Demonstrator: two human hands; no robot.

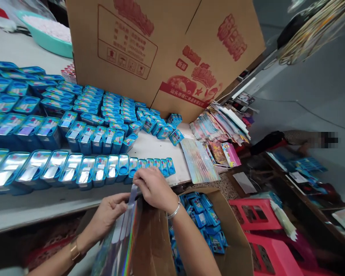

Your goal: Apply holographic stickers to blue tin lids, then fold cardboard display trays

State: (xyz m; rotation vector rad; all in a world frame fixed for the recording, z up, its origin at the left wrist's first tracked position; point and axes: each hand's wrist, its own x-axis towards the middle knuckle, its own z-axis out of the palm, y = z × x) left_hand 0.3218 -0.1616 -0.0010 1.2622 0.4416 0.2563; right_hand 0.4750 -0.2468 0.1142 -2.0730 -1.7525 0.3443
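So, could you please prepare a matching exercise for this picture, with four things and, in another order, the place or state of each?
Column 1
1. shiny plastic
2. basin
3. silver bangle
4. open carton

Column 2
A. around the right wrist
B. turquoise, near the upper left corner of the picture
C. held by the left hand and the right hand
D. contains a loose heap of blue packs

Right pairs: 1-C, 2-B, 3-A, 4-D
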